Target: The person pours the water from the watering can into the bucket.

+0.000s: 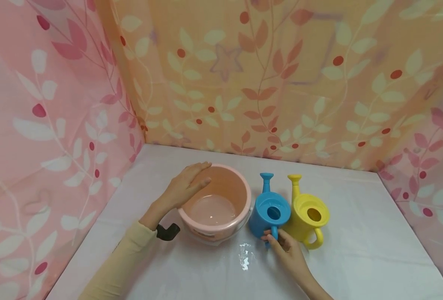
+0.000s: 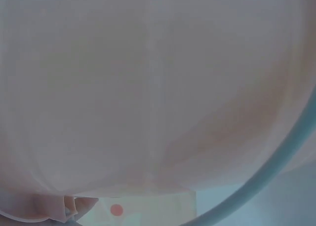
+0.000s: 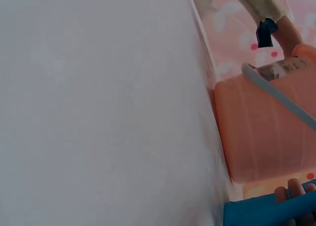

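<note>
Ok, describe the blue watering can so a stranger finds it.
On the white table, find the round pink bucket. Immediately to its right is the blue plastic watering can, its handle in the right hand. Unlike the yellow plastic watering can alongside, it's blue.

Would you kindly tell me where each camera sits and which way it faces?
Head: worn on the head, facing forward and down over the pink bucket; left hand and right hand show.
Left wrist: worn there, facing the bucket's side closely; no hand shows.
Right wrist: worn there, facing the tabletop and bucket; right fingers and left sleeve show.
Head and right wrist share the blue watering can.
</note>
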A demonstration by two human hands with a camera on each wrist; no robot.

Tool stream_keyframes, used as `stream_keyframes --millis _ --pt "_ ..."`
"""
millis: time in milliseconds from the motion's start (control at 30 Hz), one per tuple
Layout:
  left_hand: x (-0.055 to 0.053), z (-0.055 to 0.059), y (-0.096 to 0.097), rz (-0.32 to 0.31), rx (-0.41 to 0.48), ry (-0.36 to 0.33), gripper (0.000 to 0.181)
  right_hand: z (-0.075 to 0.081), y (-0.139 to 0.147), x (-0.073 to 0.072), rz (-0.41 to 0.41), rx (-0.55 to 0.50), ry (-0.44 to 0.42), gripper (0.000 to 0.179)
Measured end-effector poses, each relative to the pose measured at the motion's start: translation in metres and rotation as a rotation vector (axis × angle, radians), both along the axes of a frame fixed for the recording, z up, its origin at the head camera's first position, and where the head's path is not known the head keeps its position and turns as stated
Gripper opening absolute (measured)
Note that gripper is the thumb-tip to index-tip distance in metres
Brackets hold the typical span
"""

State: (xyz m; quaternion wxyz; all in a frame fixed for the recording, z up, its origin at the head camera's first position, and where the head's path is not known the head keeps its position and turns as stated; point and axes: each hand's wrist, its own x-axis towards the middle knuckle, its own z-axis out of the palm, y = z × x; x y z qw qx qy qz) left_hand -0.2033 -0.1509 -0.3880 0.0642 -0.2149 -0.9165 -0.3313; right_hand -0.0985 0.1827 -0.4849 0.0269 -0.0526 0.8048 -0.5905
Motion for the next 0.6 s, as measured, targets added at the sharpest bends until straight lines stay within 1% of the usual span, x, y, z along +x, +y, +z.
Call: stream_keyframes --millis 100,200,300,467,600 --pt "0.0005 0.0003 0.0003 -0.004 0.002 0.006 0.055 -0.0009 -0.0007 0.0023 0.019 -0.035 -0.023 0.026" --pt "0.0006 0.0006 0.0009 -0.008 0.002 0.008 0.055 -0.0011 -0.0013 0.0037 0.034 -0.061 -0.021 0.029" --pt "0.0006 0.0007 0.0012 -0.007 0.001 0.002 0.055 -0.0004 -0.0019 0.0045 0.015 -0.058 -0.024 0.030" --pt "0.0008 0.0014 0.0007 -0.004 -0.001 -0.012 0.055 0.0000 -0.0014 0.0055 -0.047 -0.010 -0.032 0.032" --pt "0.0010 0.0020 0.0006 -0.001 -0.005 -0.017 0.055 -0.0045 0.0009 0.0071 -0.064 -0.007 0.024 0.028"
